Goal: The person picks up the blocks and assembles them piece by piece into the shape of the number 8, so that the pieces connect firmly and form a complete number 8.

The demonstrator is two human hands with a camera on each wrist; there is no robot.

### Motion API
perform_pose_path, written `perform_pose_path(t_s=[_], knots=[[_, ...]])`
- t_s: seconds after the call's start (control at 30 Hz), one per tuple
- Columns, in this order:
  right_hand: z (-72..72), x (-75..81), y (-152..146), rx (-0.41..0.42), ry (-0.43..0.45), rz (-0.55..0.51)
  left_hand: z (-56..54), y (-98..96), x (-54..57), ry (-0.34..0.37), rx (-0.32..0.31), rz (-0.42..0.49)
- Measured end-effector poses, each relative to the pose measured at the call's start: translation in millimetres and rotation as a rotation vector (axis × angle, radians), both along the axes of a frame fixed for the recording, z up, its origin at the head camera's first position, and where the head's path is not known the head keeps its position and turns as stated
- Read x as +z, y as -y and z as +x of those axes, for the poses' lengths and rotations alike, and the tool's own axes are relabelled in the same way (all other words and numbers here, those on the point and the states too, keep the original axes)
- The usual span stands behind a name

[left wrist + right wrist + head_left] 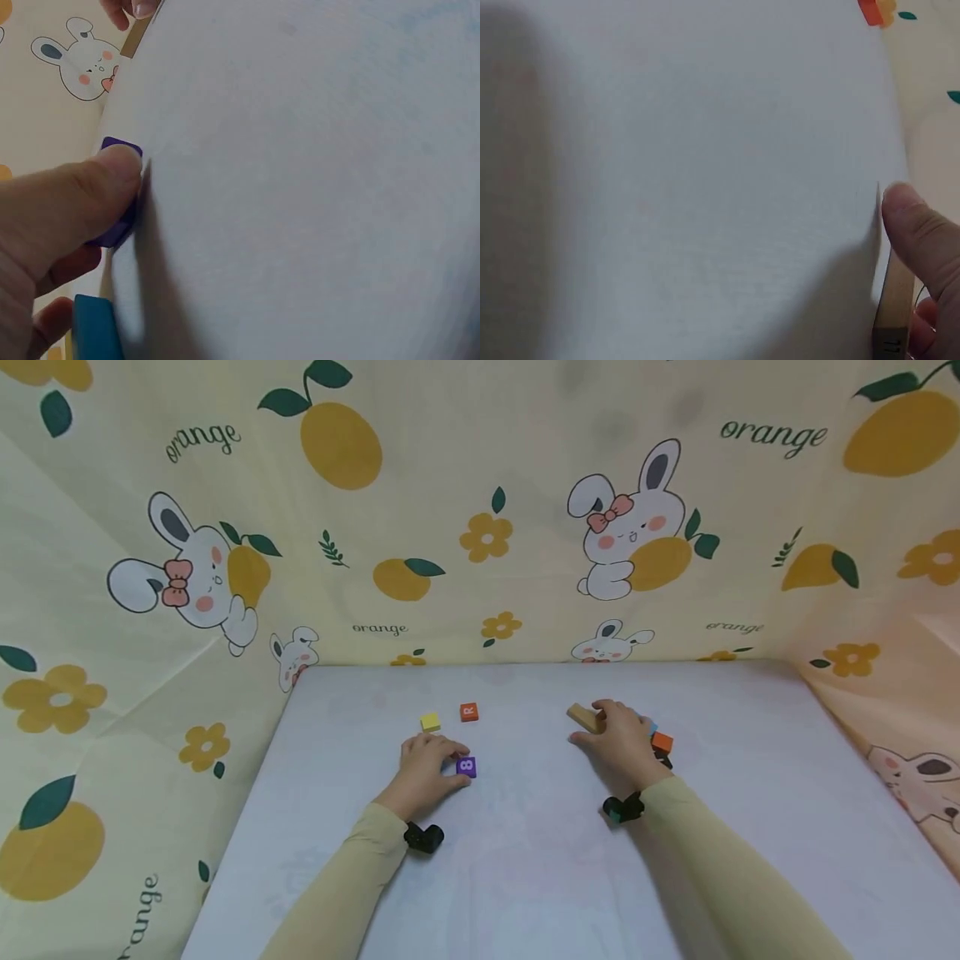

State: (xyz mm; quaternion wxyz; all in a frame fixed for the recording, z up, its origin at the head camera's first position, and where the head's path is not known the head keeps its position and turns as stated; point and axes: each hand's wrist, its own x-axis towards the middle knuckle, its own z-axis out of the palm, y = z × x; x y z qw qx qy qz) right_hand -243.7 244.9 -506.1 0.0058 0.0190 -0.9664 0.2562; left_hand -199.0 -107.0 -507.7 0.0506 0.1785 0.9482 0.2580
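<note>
In the head view my left hand holds a small purple block marked with an 8, between thumb and fingers. The left wrist view shows the thumb pressed on this purple block, with a teal block beside the other fingers. My right hand has its thumb and fingers around one end of a wooden bar. In the right wrist view the thumb overlaps the wooden bar, which bears dark marks on its end. The grip's far side is hidden.
Beyond my left hand lie a yellow block and an orange block with an R. Just right of my right hand are another orange block and a partly hidden blue block. A patterned cloth rises behind the white table.
</note>
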Motion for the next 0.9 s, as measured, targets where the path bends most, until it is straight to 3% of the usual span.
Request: perform_pose_path(t_s=[0.33, 0.67, 0.77, 0.9], knots=[[5.7, 1.5, -3, -0.001, -0.040, 0.008, 2.1, -0.1, -1.4, 0.047, 0.030, 0.048], [8.1, 6.1, 4, 0.026, -0.055, 0.040, 1.2, -2.8, 0.1, 0.026, 0.033, 0.013], [12.6, 5.2, 13, 0.059, -0.043, 0.009, 1.1, -3.9, 1.6, 0.016, 0.031, -0.009], [22.5, 2.1, 32, 0.111, 0.028, -0.110, 4.0, -6.2, 3.2, -0.012, 0.025, -0.049]])
